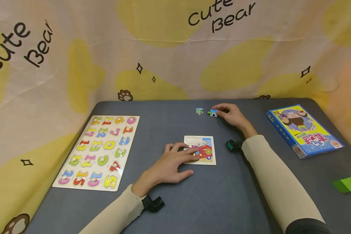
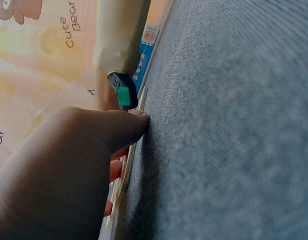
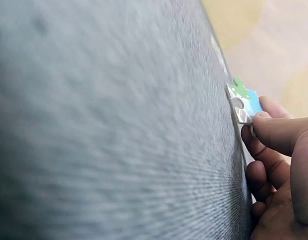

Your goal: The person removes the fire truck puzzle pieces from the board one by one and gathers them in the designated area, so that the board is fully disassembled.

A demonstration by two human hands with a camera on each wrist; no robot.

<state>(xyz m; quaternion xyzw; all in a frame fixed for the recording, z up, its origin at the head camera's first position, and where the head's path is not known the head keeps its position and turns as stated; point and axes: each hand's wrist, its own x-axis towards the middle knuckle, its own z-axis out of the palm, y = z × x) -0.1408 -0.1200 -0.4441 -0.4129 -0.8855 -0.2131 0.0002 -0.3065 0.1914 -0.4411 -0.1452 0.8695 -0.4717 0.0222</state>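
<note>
In the head view my right hand [image 1: 231, 114] pinches a jigsaw piece [image 1: 213, 113] between thumb and fingers at the far side of the table. The right wrist view shows this piece [image 3: 245, 102] is green, blue and white, with a knob and a notch. Just left of it, a second jigsaw piece [image 1: 199, 111] lies flat. My left hand [image 1: 172, 161] rests with spread fingers on a small framed puzzle board [image 1: 209, 160] picturing a red vehicle. Those fingers hide the board's left part. In the left wrist view, the thumb [image 2: 129, 125] lies beside the board's edge.
A white board of colourful number pieces [image 1: 127, 121] lies at the left. On the right is a blue and yellow box [image 1: 305, 130], with a green block [image 1: 349, 183] nearer the front edge. A patterned cloth [image 1: 163, 55] hangs behind the grey table [image 1: 210, 201].
</note>
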